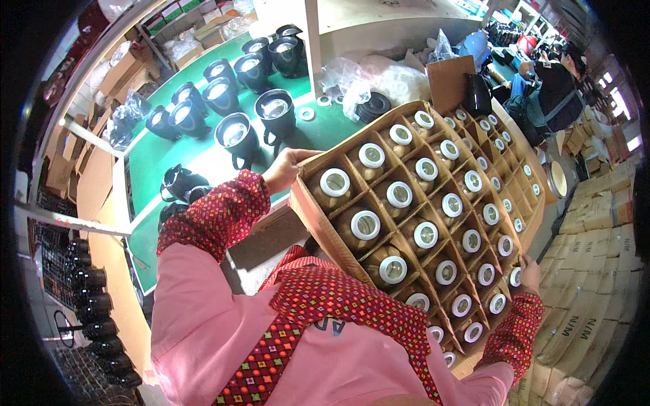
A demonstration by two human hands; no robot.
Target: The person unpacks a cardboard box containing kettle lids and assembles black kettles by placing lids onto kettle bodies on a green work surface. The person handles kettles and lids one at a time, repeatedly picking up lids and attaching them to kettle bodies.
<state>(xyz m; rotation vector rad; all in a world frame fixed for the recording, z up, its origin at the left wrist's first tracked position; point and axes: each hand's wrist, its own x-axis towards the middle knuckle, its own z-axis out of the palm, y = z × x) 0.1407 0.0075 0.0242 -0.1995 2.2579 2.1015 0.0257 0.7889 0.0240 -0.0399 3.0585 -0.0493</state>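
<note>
A shallow cardboard box (313, 220) with divider cells is held tilted in front of my body. Most cells hold a glass liner (365, 224) with a white ring round its mouth. My left hand (284, 170) is closed on the box's upper left corner, its thumb along the rim. On the opposite side, my right hand (531, 276) grips the right edge, its fingers partly hidden. Just beyond my left hand, black jugs (237, 133) with handles stand on a green tabletop (145, 199); clear, shiny round openings show in their tops.
A second divided box (525, 186) with more white-ringed pieces lies beyond mine. Plastic bags (396, 81) and black rings (374, 107) lie at the table's back. Stacked cartons (582, 304) line the right; another person (558, 91) is at the far right. Black parts (98, 308) stand at left.
</note>
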